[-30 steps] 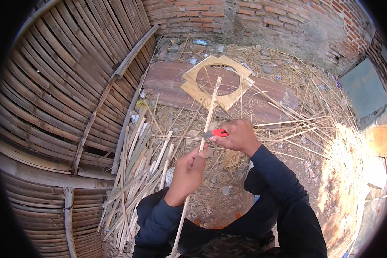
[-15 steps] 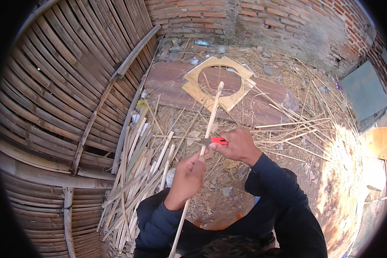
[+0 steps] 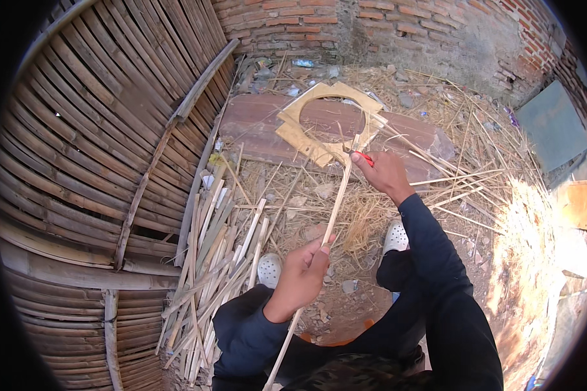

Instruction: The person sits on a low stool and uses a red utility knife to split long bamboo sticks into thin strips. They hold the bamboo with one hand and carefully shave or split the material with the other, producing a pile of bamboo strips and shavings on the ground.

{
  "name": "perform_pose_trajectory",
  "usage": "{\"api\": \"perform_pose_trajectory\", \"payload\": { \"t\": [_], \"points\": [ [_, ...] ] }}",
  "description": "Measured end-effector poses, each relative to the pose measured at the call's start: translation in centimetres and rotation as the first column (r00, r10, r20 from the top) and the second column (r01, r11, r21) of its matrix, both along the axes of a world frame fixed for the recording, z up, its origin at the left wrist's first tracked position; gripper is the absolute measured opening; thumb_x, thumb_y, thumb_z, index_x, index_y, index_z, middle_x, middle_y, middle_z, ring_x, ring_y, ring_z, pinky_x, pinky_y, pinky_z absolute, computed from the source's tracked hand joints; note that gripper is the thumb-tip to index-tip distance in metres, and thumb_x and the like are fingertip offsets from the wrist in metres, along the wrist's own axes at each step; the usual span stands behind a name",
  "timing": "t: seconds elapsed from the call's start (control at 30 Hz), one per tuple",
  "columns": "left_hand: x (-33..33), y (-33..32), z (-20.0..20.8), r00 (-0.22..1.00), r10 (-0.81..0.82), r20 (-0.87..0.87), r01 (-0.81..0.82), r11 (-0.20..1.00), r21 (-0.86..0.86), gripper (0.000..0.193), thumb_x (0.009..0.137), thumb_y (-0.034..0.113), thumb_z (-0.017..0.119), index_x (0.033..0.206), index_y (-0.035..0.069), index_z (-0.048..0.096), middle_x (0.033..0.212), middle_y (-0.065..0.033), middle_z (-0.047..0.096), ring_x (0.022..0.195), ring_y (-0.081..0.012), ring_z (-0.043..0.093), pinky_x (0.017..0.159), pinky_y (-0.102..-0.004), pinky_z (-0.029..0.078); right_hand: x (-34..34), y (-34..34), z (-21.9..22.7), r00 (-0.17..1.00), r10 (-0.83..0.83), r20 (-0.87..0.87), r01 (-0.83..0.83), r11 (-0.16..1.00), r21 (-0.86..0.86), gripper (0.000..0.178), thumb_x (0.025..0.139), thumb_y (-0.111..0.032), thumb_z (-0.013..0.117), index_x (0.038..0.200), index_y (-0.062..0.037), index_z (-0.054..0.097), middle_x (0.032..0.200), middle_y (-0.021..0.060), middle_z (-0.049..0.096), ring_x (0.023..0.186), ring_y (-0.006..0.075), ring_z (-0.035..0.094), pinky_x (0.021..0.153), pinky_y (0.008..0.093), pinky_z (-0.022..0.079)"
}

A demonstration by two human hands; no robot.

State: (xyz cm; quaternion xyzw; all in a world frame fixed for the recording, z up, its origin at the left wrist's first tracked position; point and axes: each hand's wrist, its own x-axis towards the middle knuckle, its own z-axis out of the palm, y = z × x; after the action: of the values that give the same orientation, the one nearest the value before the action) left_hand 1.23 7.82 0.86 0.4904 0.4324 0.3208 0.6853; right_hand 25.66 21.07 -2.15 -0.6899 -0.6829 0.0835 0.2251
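A long, pale bamboo strip (image 3: 336,202) runs slantwise from my lap toward the far board. Closed round its middle is my left hand (image 3: 300,277), thumb on top. My right hand (image 3: 388,176) is farther out, gripping a red-handled knife (image 3: 368,159). The knife's blade lies against the strip near its far end, partly lost against the board behind it. A thin shaving (image 3: 341,133) curls up beside the blade.
A yellowish board with a round hole (image 3: 293,135) lies on a brown sheet (image 3: 251,124). Several split strips (image 3: 205,274) are heaped at left beside a bamboo wall (image 3: 78,130). White perforated shoes (image 3: 269,268) flank shavings (image 3: 359,225). A brick wall (image 3: 293,26) stands behind.
My right hand and the knife have moved away from me along the strip, from near my left hand to the far end. My left hand has shifted slightly right; the strip's far end sits lower.
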Motion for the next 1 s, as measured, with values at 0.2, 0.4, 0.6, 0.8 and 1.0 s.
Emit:
{"api": "perform_pose_trajectory", "payload": {
  "t": [0.2, 0.4, 0.6, 0.8, 1.0],
  "points": [
    [-1.2, 1.2, 0.9, 0.985, 0.163, 0.064, -0.153, 0.979, -0.136, 0.032, 0.098, 0.012, 0.047, 0.126, -0.001, 0.054, 0.066, 0.008, 0.04, 0.056, -0.0003, 0.034, 0.05, -0.0194, 0.029, -5.8, -5.1, 0.7, 0.943, 0.331, 0.028, -0.332, 0.94, 0.074, 0.061, 0.086, -0.064, 0.049, 0.067, -0.0084, 0.067, 0.048, 0.0149, 0.053, 0.049, 0.0354, 0.057, 0.049, 0.0447, 0.043],
    [-0.7, 0.8, -0.1, 0.986, 0.073, -0.151, -0.043, 0.98, 0.193, 0.035, 0.099, 0.015, 0.044, 0.13, 0.0, 0.052, 0.065, 0.0074, 0.043, 0.05, -0.0004, 0.033, 0.044, -0.019, 0.027, -3.3, -2.5, 0.7, 0.979, 0.204, -0.001, -0.204, 0.978, 0.041, 0.066, 0.082, -0.069, 0.048, 0.063, -0.0087, 0.064, 0.052, 0.015, 0.057, 0.051, 0.0345, 0.058, 0.051, 0.0432, 0.045],
    [-1.3, 0.5, 0.6, 0.989, 0.054, -0.14, -0.031, 0.986, 0.165, 0.034, 0.099, 0.013, 0.044, 0.13, -0.001, 0.052, 0.065, 0.0083, 0.041, 0.053, 0.0, 0.033, 0.046, -0.019, 0.027, -4.6, -4.4, 0.2, 0.962, 0.271, 0.021, -0.272, 0.96, 0.07, 0.067, 0.083, -0.069, 0.047, 0.066, -0.0076, 0.066, 0.05, 0.0146, 0.055, 0.052, 0.0344, 0.059, 0.052, 0.0454, 0.045],
    [-0.7, -0.5, -0.5, 0.983, -0.025, -0.18, 0.078, 0.953, 0.293, 0.033, 0.099, 0.012, 0.045, 0.129, -0.001, 0.053, 0.064, 0.0092, 0.04, 0.052, 0.0003, 0.031, 0.046, -0.0189, 0.026, 1.5, 0.1, -1.1, 0.999, 0.015, 0.029, -0.017, 0.997, 0.074, 0.071, 0.085, -0.069, 0.044, 0.062, -0.0057, 0.066, 0.057, 0.0179, 0.059, 0.057, 0.0357, 0.06, 0.055, 0.0466, 0.045],
    [-0.9, 0.7, 0.2, 0.997, 0.072, 0.028, -0.07, 0.995, -0.074, 0.034, 0.101, 0.019, 0.042, 0.128, -0.001, 0.052, 0.063, 0.0054, 0.042, 0.047, -0.0021, 0.035, 0.043, -0.019, 0.029, -2.2, -2.7, -0.3, 0.987, 0.159, 0.015, -0.16, 0.985, 0.064, 0.062, 0.089, -0.061, 0.046, 0.071, -0.0043, 0.065, 0.06, 0.0164, 0.059, 0.058, 0.0364, 0.06, 0.054, 0.0465, 0.046]
  ]
}}
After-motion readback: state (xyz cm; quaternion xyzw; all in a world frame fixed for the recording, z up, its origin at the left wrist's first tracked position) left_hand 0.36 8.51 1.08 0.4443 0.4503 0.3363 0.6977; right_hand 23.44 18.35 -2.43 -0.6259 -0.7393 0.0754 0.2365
